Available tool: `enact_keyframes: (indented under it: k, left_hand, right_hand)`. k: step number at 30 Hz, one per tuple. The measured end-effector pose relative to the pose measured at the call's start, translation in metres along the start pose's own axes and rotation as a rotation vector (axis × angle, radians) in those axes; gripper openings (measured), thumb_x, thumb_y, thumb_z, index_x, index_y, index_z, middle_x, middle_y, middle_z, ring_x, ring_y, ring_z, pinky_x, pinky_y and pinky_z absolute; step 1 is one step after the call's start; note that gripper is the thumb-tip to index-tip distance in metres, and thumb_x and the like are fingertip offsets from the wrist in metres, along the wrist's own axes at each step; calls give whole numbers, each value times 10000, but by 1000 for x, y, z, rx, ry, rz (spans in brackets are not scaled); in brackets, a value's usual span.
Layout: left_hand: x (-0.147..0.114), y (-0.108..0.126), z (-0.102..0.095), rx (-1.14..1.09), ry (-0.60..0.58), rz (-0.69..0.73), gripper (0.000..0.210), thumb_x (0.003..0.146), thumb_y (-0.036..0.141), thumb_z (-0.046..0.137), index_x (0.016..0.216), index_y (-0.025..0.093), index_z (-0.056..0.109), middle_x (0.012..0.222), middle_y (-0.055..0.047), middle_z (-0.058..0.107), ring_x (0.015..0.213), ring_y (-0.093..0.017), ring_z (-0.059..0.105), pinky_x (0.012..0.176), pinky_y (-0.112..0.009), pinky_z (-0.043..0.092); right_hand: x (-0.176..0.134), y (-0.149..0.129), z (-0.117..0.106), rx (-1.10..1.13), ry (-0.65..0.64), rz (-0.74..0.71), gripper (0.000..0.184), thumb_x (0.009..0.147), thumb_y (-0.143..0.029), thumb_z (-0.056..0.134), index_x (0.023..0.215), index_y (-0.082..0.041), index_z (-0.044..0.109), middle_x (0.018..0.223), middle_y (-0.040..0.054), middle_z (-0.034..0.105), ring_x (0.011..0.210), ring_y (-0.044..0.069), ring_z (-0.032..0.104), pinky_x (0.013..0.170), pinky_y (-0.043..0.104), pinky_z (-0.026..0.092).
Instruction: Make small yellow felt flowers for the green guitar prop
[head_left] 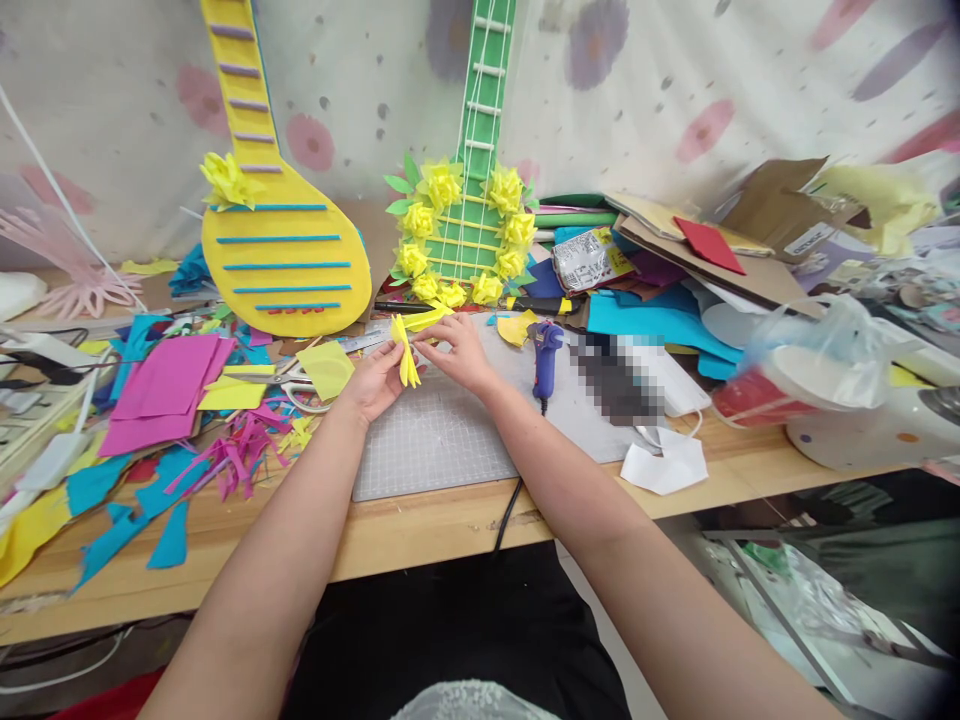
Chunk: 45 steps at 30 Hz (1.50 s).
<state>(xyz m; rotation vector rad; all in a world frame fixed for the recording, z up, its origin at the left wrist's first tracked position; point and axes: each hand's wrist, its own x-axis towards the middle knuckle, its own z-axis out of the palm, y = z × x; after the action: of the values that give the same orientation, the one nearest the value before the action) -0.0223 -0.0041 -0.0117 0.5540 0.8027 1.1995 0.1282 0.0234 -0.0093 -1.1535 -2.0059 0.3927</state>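
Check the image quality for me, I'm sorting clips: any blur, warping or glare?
Head view: even, soft light, no glare; the table edge bows from lens distortion; a pixelated patch sits beside the glue gun; the hands and yellow piece are sharp.

Craft workshop: foam scraps (161, 470), glue gun (545, 352), cutting mat (435, 440), scissors (289, 380)

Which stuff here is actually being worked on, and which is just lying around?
In hand:
left hand holding the yellow foam strip piece
right hand pinching its upper end

Lying about:
purple glue gun
scissors
pink foam sheets
green guitar with yellow flowers
yellow guitar
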Motion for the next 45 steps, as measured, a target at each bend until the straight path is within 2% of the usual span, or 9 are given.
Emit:
enact_keyframes:
  k: [8, 17, 22, 26, 29, 33, 36, 39, 45]
  left_hand:
    - [3, -4, -1, 1, -17, 25, 55, 785, 102, 611, 802, 151, 628, 709, 12, 667, 629, -81, 615, 786, -280, 531]
    - [4, -7, -3, 76, 25, 67, 164, 714, 171, 707, 806, 165, 571, 758, 6, 669, 671, -104, 635, 782, -315, 537]
    - [4, -10, 0, 142, 98, 135, 248, 659, 206, 753, 769, 167, 535, 679, 26, 643, 619, -95, 623, 707, -274, 529]
    - [2, -11, 4, 233, 173, 197, 232, 677, 301, 735, 794, 158, 595, 702, 5, 663, 652, -110, 639, 652, -231, 505]
    - [1, -12, 7, 260, 173, 217, 289, 679, 390, 719, 817, 153, 630, 714, -15, 672, 655, -115, 640, 616, -216, 487]
    - [3, -13, 6, 289, 212, 235, 331, 605, 391, 764, 804, 151, 651, 713, -16, 676, 642, -122, 632, 577, -206, 462]
    - [6, -14, 4, 293, 280, 261, 293, 615, 368, 751, 787, 148, 663, 683, -9, 668, 634, -125, 617, 604, -225, 470]
    - [9, -14, 1, 319, 345, 302, 224, 643, 329, 725, 761, 146, 671, 649, 11, 648, 593, -103, 582, 607, -219, 466]
    - [14, -19, -9, 451, 315, 390, 205, 672, 346, 697, 749, 156, 684, 649, 17, 645, 640, -124, 585, 645, -228, 468]
  right_hand:
    - [0, -1, 3, 18, -8, 32, 170, 808, -364, 609, 894, -268, 720, 872, 30, 626, 928, 191, 453, 891, 356, 343]
    - [-1, -4, 4, -76, 29, -11, 183, 815, -374, 601, 893, -260, 721, 819, 35, 612, 911, 190, 444, 890, 349, 339]
    - [-2, -3, 6, -141, 56, -42, 196, 830, -385, 575, 881, -264, 719, 814, 43, 605, 914, 205, 426, 885, 374, 313]
    - [-3, -4, 4, -224, 61, -87, 219, 838, -403, 553, 874, -257, 712, 820, 52, 605, 943, 221, 417, 914, 396, 277]
    - [-4, -6, 1, -266, 52, -111, 234, 841, -395, 539, 884, -235, 704, 837, 55, 612, 946, 220, 417, 932, 389, 261]
    - [-5, -7, 0, -262, -12, -138, 215, 845, -321, 523, 953, -233, 687, 880, 53, 633, 973, 216, 423, 950, 380, 247]
    - [-5, -5, 0, -233, -36, -161, 214, 834, -312, 541, 978, -238, 680, 915, 44, 648, 974, 211, 430, 957, 377, 241]
    - [-4, -1, -1, -179, -39, -171, 220, 836, -351, 556, 977, -238, 682, 865, 32, 656, 933, 195, 445, 935, 361, 263]
    - [-2, 1, -9, -125, -46, -163, 320, 858, -488, 504, 955, -252, 698, 845, 32, 659, 921, 192, 454, 891, 355, 293]
